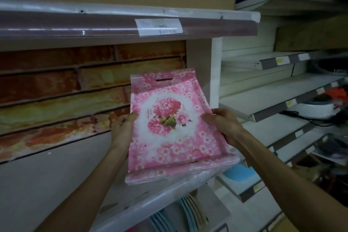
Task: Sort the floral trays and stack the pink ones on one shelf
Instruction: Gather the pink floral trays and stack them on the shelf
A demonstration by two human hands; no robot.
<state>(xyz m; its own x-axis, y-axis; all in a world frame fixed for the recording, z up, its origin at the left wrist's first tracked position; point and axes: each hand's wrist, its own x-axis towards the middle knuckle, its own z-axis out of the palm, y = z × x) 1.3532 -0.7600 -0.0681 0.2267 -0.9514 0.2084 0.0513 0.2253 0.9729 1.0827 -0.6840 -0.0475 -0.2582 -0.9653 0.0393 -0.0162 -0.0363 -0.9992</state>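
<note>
A pink floral tray (169,137), with a red peony print in a white centre and a slot handle at its far end, lies tilted over the front right part of a grey shelf (56,165). More pink tray edges show beneath its near end, so it looks like a small stack. My left hand (122,128) grips the tray's left rim. My right hand (224,126) grips its right rim. Both thumbs rest on the tray's top face.
An upper shelf (113,24) with a price label (159,26) hangs just above. A brick-pattern wall panel (56,90) backs the shelf. Stacked blue and beige plates (188,211) sit below. White shelves (282,96) with assorted goods run off to the right.
</note>
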